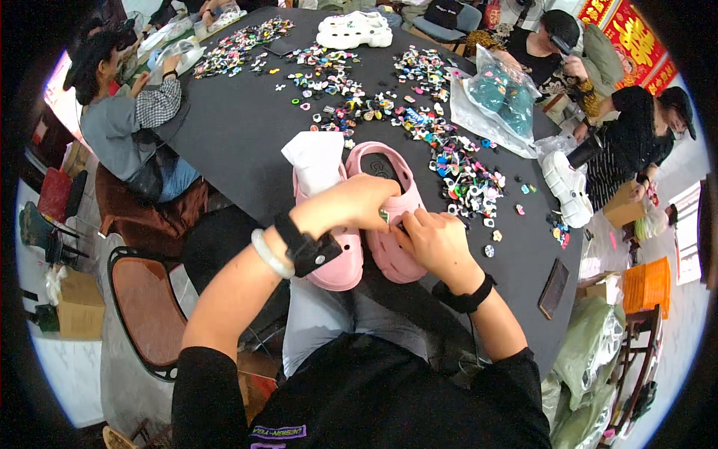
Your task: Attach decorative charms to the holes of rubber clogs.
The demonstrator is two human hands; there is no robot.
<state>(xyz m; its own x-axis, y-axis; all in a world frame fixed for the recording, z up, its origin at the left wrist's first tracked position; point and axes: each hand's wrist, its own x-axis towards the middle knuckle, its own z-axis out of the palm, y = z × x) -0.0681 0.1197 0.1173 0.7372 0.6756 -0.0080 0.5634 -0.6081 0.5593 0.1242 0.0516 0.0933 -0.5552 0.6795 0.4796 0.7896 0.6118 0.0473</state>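
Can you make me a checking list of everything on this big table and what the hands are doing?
Surface: dark round table, mostly covered at the far side.
Job's things: two pink clogs side by side at the near edge; white paper stuffed in the left one.
Clutter: many small colourful charms scattered about; white clogs far off; clear bag of teal things; dark phone.
Grippers: left hand and right hand both on the right pink clog, pinching something small.
Cables: nothing seen.
Surroundings: other people seated around the table; brown chair; orange crate.
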